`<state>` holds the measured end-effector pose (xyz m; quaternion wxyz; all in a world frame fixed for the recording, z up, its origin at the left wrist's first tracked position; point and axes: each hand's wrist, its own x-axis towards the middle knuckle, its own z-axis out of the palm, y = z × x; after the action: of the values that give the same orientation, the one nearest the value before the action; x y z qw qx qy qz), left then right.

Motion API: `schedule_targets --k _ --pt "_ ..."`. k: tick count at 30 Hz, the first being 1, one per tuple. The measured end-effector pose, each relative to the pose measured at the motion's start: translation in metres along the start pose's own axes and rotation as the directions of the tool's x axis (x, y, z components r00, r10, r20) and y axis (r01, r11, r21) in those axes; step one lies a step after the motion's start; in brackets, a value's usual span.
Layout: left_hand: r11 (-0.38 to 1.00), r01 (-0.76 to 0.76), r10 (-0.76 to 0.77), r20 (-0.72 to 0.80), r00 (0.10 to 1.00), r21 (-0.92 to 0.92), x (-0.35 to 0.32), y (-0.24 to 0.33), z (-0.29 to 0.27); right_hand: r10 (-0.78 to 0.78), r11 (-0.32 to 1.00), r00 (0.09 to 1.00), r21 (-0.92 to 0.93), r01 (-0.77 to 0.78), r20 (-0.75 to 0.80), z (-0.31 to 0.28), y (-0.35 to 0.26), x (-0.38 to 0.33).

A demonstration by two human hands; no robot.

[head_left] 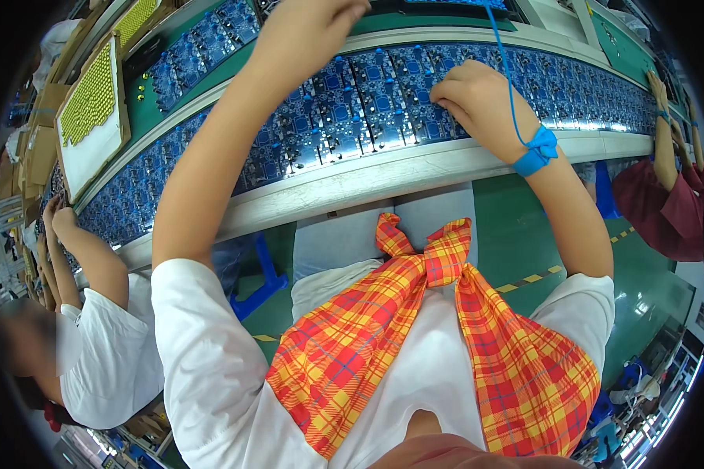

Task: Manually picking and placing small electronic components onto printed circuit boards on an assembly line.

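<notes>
My right hand (486, 98) is over a long row of blue circuit boards (336, 109), its fingers curled and pinched close to a board's surface. Whatever those fingertips may hold is too small or hidden. A blue wrist strap (536, 153) with a thin blue cord circles that wrist. Farther off, at the upper edge, my left hand (314, 27) reaches across the boards with fingers bent together beside a black tray (477, 11) of small blue parts. What it grips, if anything, cannot be made out.
A pale rail (352, 191) edges the line in front of me. More boards (203, 51) lie on the far green surface. Yellow parts fill a cardboard tray (94, 102) at left. Co-workers are at both sides, one in a white sleeve (109, 344), one in dark red (665, 207).
</notes>
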<state>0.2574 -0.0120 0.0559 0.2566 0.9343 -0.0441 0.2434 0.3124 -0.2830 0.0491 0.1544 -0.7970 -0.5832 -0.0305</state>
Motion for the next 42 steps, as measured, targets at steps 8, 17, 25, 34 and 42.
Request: schedule_targets --k 8,17,25,34,42 --pt "0.965 -0.006 0.074 0.253 0.964 -0.262 -0.039 0.031 0.005 0.007 1.000 1.000 0.010 -0.008 0.020 0.001 0.000 0.002" --pt "0.899 0.289 -0.102 0.482 0.870 -0.331 -0.043 0.042 0.007 0.003 1.000 0.999 0.028 -0.005 0.053 0.001 0.002 0.003" --pt "0.856 0.371 -0.130 0.544 0.829 -0.360 -0.042 0.042 0.011 0.000 0.999 0.997 -0.038 0.003 0.075 0.008 0.004 0.003" --pt "0.879 0.342 -0.138 0.509 0.850 -0.333 -0.048 0.043 0.012 -0.053 0.996 0.977 0.079 0.038 0.205 -0.032 0.007 0.017" --pt "0.946 -0.316 0.320 0.386 0.865 -0.076 -0.057 0.081 0.022 0.404 0.899 0.854 0.313 -0.305 -0.328 -0.003 0.121 0.085"
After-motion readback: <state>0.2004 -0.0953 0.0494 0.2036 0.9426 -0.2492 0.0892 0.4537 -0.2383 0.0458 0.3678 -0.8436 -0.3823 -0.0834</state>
